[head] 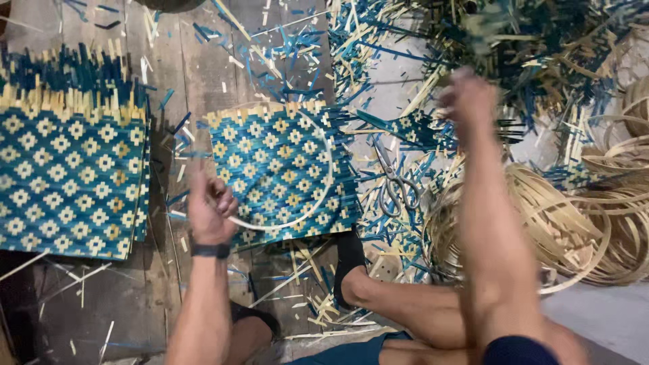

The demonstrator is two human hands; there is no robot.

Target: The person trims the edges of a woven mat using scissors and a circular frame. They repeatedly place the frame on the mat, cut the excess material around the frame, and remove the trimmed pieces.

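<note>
A square woven mat (280,169) in blue with yellow diamond patterns lies on the wooden floor in front of me. A thin pale bamboo hoop (318,199) rests on top of it. My left hand (211,209) grips the hoop at its near left edge. My right hand (466,101) is raised and blurred over the pile of blue and yellow strip offcuts at the far right; I cannot tell whether it holds anything. A foot in a dark sock (349,260) presses on the mat's near right corner.
A stack of similar woven mats (67,176) lies at the left. Metal scissors (395,182) lie among offcuts right of the mat. Coils of pale bamboo hoops (574,223) are heaped at the right. Loose strips litter the floor.
</note>
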